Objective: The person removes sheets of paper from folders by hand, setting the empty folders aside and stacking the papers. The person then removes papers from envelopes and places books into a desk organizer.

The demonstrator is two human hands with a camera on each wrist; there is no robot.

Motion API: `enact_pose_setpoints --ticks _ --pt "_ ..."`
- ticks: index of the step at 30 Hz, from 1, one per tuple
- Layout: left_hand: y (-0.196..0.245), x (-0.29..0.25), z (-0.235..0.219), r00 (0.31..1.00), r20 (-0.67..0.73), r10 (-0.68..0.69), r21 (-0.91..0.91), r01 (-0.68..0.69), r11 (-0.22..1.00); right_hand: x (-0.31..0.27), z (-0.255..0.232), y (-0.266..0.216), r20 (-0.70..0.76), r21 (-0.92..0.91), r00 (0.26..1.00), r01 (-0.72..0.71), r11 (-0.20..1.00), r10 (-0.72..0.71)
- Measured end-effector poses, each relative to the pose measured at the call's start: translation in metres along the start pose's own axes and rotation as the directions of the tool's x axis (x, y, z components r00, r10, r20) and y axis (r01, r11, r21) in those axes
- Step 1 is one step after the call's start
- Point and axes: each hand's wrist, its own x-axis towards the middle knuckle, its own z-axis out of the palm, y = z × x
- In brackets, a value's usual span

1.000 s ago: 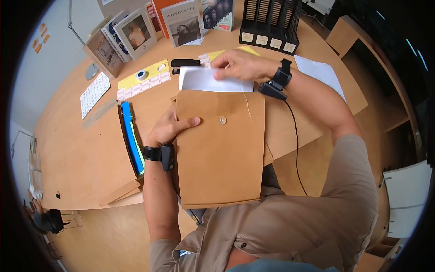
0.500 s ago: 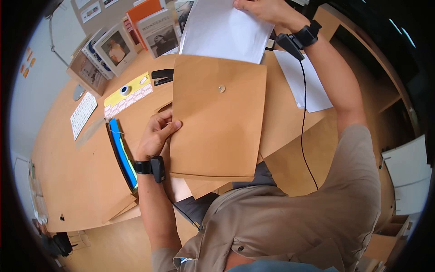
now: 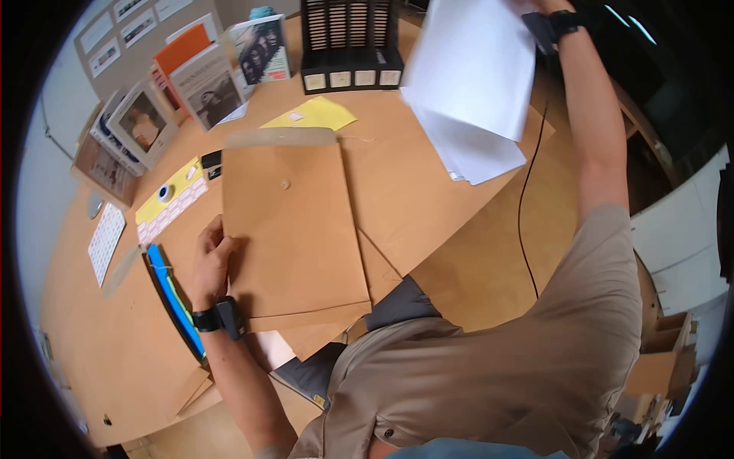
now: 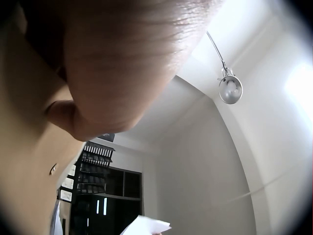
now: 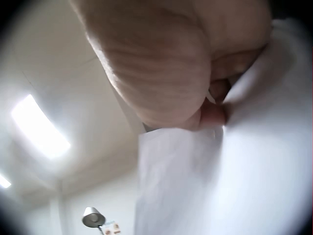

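Note:
A brown envelope (image 3: 294,237) with a round button and its flap (image 3: 279,137) folded up lies at the front of the desk. My left hand (image 3: 212,260) grips its left edge, thumb on the front face. At the upper right, my right hand (image 3: 547,8) pinches a sheaf of white paper (image 3: 474,69) by its upper edge. The right wrist view shows thumb and fingers closed on the white sheets (image 5: 259,171). Below the sheaf, more white paper (image 3: 489,157) lies on the desk, partly covered by it in the head view.
Books (image 3: 206,92) stand at the back left, beside a black file rack (image 3: 352,61). A yellow sheet (image 3: 317,113), label sheets with a tape roll (image 3: 165,193), a white keyboard (image 3: 106,243) and a blue folder (image 3: 174,298) lie around. A cable (image 3: 521,222) hangs from my right wrist.
My right hand has drawn the white sheaf up out of the envelope and carried it right, above the other paper. My left hand keeps its hold on the envelope; the head view has turned right.

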Motion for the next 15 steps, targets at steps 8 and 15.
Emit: enact_pose_setpoints --ticks 8,15 --pt "0.004 0.000 0.009 0.972 -0.174 0.156 -0.133 -0.180 0.975 -0.054 0.171 0.082 0.418 -0.484 0.838 -0.121 0.866 0.351" --pt "-0.014 0.006 -0.012 0.917 -0.367 0.154 -0.110 -0.208 0.972 -0.112 0.264 0.092 0.324 -0.438 0.825 -0.302 0.847 0.462"
